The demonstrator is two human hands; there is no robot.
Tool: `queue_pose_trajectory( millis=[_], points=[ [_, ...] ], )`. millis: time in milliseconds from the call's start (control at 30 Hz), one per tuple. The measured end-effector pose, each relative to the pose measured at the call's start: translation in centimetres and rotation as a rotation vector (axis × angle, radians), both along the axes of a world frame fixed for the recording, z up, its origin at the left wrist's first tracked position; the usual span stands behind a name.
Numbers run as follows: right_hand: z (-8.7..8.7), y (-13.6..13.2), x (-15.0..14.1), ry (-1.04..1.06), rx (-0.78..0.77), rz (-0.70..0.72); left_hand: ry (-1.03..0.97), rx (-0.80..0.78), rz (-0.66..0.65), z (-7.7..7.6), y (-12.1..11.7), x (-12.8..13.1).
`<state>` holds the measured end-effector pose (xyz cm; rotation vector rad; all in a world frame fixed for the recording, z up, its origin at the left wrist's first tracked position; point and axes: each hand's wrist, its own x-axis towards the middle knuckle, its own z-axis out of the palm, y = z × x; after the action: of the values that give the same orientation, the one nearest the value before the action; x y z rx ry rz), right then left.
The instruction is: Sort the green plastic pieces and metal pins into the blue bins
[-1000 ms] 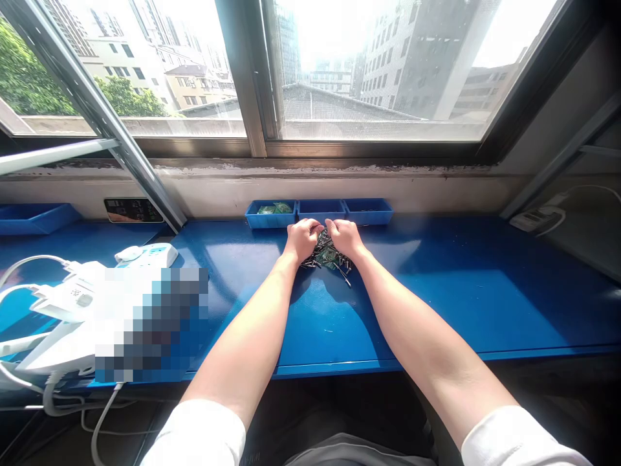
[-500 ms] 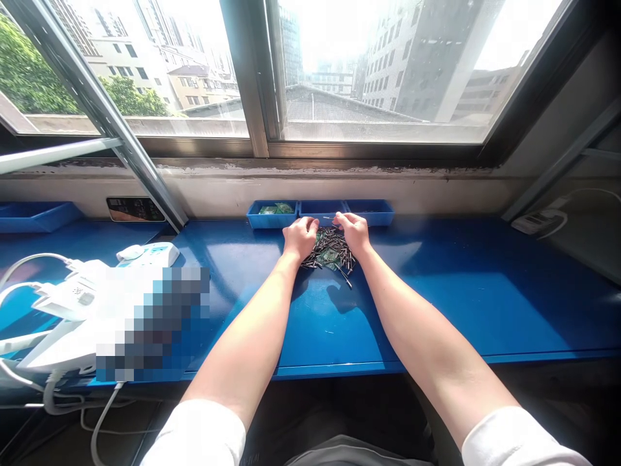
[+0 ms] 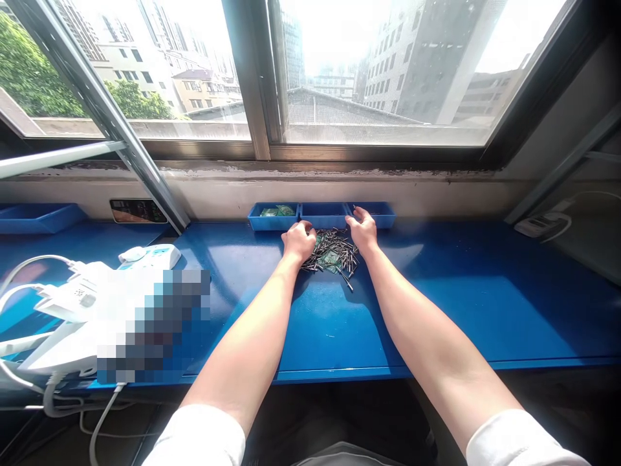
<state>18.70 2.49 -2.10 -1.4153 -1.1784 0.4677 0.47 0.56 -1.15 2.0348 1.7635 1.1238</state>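
Head cam view, looking down onto a bright blue workbench (image 3: pixel 436 307) under a big window (image 3: pixel 383 71). Labels first: there's a small dark placard (image 3: pixel 138 211) on the wall under the sill, but its print is too small to read (same for the markings on the white gear), so no brands I can make out.

Main attraction is a loose heap of slim metal pins (image 3: pixel 331 254) mixed with a few green circuit-board pieces (image 3: pixel 331 261), lying on the bench right in front of the person, just below the row of bins. The pins point every which way, and a couple stick out at the bottom edge.

The hands are apart, with the heap between them. The left hand (image 3: pixel 299 241) is curled down at the heap's left edge, and I can't tell if it's pinching anything. The right hand (image 3: pixel 363 232) is open and raised a bit, at the heap's upper right, just below the right-hand bin.

Behind them sit three joined blue bins (image 3: pixel 323 215), and the left one holds green pieces (image 3: pixel 272 211). Off to the left there's white corded equipment (image 3: pixel 63 304), partly covered by a pixelated blur (image 3: pixel 155 323) (annoying, can't see what's under it), plus another blue tray (image 3: pixel 39 218).
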Motion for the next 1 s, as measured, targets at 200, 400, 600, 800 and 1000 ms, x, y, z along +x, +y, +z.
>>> queue_pose_trajectory(
  millis=[200, 400, 600, 800, 1000],
  points=[
    [-0.4, 0.3, 0.2, -0.016, -0.005, 0.024, 0.019, -0.01, -0.003, -0.2, 0.2, -0.1],
    [0.3, -0.6, -0.1, 0.01, -0.009, 0.025, 0.028, -0.007, -0.014, -0.4, 0.2, -0.1],
    [0.9, -1.7, -0.6, -0.096, -0.012, 0.02, 0.035, -0.017, -0.013, -0.4, 0.3, -0.1],
    [1.0, -2.8, -1.9, -0.41, -0.018, 0.147, 0.076, -0.044, -0.022, -0.3, 0.2, -0.1],
    [0.5, -3.1, -2.9, -0.703, -0.146, 0.202, 0.094, -0.052, -0.042, -0.2, 0.2, -0.1]
  ],
)
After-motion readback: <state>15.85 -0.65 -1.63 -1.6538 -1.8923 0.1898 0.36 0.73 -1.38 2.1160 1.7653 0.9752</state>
